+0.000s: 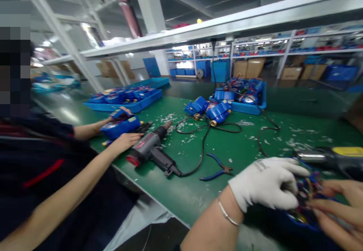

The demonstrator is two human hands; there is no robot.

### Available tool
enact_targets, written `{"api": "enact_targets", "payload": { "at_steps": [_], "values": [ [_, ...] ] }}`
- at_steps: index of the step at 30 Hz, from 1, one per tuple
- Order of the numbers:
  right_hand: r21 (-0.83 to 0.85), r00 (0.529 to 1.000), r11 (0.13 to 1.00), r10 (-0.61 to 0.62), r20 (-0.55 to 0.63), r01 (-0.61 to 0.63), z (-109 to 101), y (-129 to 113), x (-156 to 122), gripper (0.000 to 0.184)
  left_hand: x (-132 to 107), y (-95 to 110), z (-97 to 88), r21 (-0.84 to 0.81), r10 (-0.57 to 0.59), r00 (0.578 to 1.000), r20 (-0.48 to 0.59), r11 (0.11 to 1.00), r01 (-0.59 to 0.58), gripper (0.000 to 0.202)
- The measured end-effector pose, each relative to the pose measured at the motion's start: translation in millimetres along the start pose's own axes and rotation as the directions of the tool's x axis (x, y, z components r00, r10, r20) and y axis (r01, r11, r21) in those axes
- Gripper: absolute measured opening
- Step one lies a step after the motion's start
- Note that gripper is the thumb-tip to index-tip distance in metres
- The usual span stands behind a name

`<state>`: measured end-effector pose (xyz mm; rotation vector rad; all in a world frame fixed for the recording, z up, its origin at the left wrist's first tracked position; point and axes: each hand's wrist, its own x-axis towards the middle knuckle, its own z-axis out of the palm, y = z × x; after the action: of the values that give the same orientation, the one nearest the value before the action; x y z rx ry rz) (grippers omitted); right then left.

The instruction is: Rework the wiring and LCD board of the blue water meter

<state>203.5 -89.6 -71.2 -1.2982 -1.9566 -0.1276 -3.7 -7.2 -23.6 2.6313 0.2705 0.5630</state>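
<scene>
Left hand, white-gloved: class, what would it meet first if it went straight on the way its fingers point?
Probably the tangle of coloured wires, which the left hand seems to touch; right behind them is the bare right hand. Blur makes depth uncertain.

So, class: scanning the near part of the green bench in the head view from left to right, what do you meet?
Co-worker's blue pack → grey power tool → blue-handled pliers → gloved left hand → wired bundle → bare right hand.
</scene>
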Motion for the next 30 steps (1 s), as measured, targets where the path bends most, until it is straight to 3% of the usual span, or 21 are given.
{"api": "enact_targets", "payload": {
  "at_steps": [2, 5, 7, 11, 16, 20, 25, 28, 30],
  "values": [
    [-0.06, 0.977, 0.993, -0.087, 0.193, 0.1, -25, -4, 5, 0.01, -2, 0, -6.4, -0.11, -0.071, 0.994, -0.082, 0.992, 0.062, 0.015],
    [-0.086, 0.956, 0.996, 0.02, 0.293, 0.005, -35, -18, 21, 0.011, -2, 2, -14.4, -0.225, -0.193, 0.971, -0.14, 0.961, 0.158, 0.013],
    [-0.056, 0.948, 0.996, 0.082, 0.307, -0.068, -36, -27, 29, 0.013, -3, 6, -16.8, -0.239, -0.207, 0.968, -0.142, 0.956, 0.169, 0.015],
    [0.077, 0.946, 0.981, 0.146, 0.289, -0.175, -45, -32, 30, 0.017, -8, 15, -15.1, -0.225, -0.241, 0.959, -0.148, 0.953, 0.205, 0.017],
    [0.201, 0.95, 0.943, 0.218, 0.225, -0.264, -69, -9, 14, 0.028, -16, 25, -4.6, -0.232, -0.359, 0.898, -0.253, 0.924, 0.304, 0.012],
    [0.138, 0.918, 0.911, 0.37, 0.144, -0.389, -80, 22, -17, 0.032, -19, 30, 4.1, -0.274, -0.415, 0.853, -0.316, 0.901, 0.336, 0.009],
    [-0.061, 0.847, 0.845, 0.532, -0.006, -0.531, -75, 60, -55, 0.037, -24, 33, 13.4, -0.297, -0.435, 0.829, -0.351, 0.892, 0.342, 0.012],
    [-0.032, 0.853, 0.855, 0.519, 0.055, -0.518, -67, 55, -63, 0.039, -28, 35, 24.1, -0.382, -0.452, 0.799, -0.396, 0.873, 0.305, 0.022],
    [0.047, 0.866, 0.868, 0.488, 0.11, -0.494, -59, 37, -63, 0.04, -32, 36, 33.5, -0.504, -0.482, 0.751, -0.452, 0.832, 0.231, 0.031]
  ]
}}
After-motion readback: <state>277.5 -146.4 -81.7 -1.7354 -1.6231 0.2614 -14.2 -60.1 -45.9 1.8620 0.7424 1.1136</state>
